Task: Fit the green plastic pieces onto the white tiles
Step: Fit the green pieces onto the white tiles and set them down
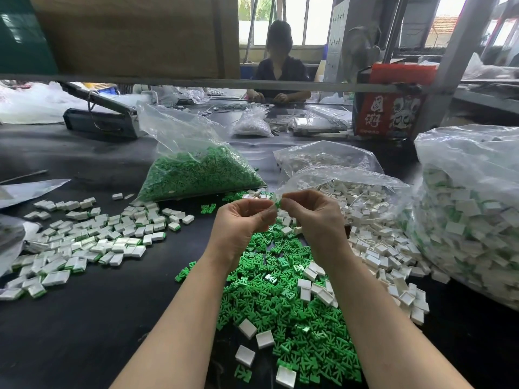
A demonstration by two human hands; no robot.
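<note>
Green piece [278,204] is up at frame centre, pinched in the right hand [314,217], its fingers [292,200] curled tight round it so only a sliver shows; the left hand [241,220] sits just beside it, fingers [259,206] curled in too, and whether a white tile is tucked inside I cannot tell, it is hidden; both hands meet fingertip to fingertip above the counter [98,327], so the piece lies right at the gap between them, nearer the right hand; its long axis is too small to read.

Judging from that, this looks like the fitting step itself, piece being lined up to press home; the move ahead turns on bringing the green bit leftward, square to whatever the left hand holds.

Below the hands, lower centre, a loose heap of green pieces [286,304] with stray white tiles [247,328] among it; right of centre a spill of white tiles out of an open bag [345,175]; left of frame, a spread of finished tiles [92,240] showing green edges; upper centre, a bag of green pieces [196,169]; far right, a big bag of finished tiles [471,209]; plenty left to do, I would say.
</note>
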